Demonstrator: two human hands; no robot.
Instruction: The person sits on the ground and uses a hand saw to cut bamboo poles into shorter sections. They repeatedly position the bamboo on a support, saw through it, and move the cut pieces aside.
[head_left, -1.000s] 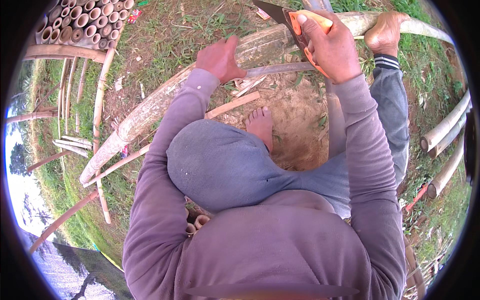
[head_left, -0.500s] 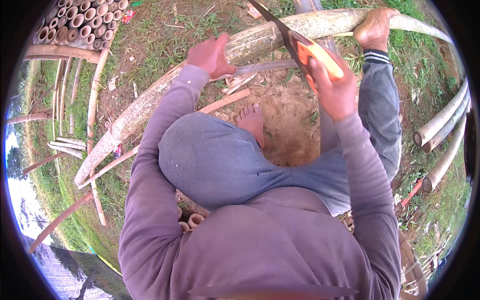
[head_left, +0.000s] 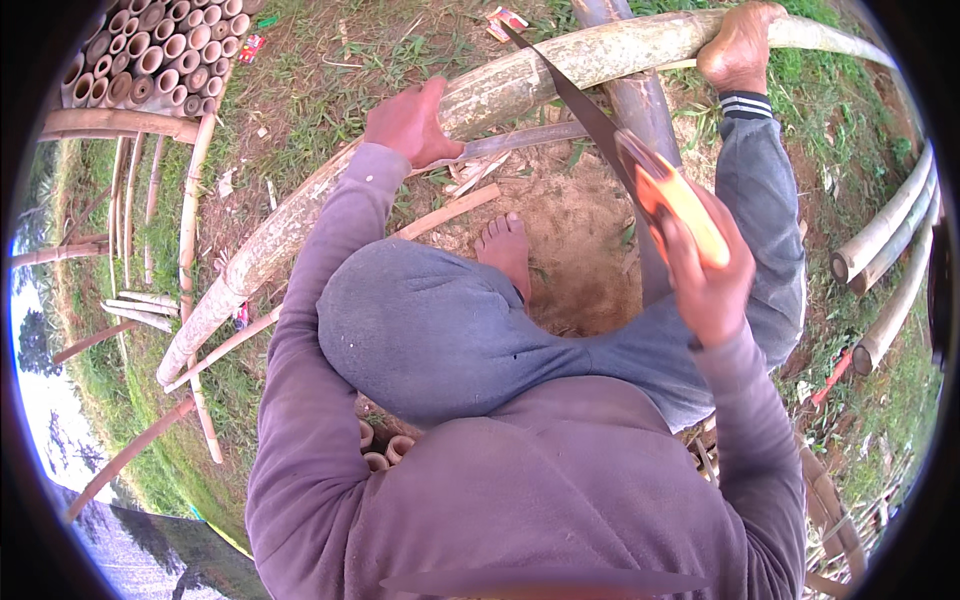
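A long, thick bamboo pole [head_left: 500, 92] runs slantwise across the view, from the lower left to the upper right. My left hand [head_left: 412, 124] grips it, fingers over the top and thumb on the near side. In my right hand [head_left: 712, 290] is a hand saw [head_left: 598, 120] with an orange and black handle, its fingers wrapped round the grip. The dark blade lies across the bamboo, its tip beyond the far side; whether its teeth sit in a cut cannot be made out. My bare right foot [head_left: 735, 55] rests on the pole, right of the blade.
A post-like log [head_left: 645, 120] passes beneath the pole. Cut bamboo rings [head_left: 150, 55] are stacked at the upper left, beside a pole frame [head_left: 190, 220]. Several bamboo poles [head_left: 885, 225] lie at the right. Split strips [head_left: 450, 212] lie near my left foot [head_left: 503, 255].
My right hand has drawn the saw back toward my body and to the right, so less blade reaches past the bamboo. My left hand keeps its hold on the pole.
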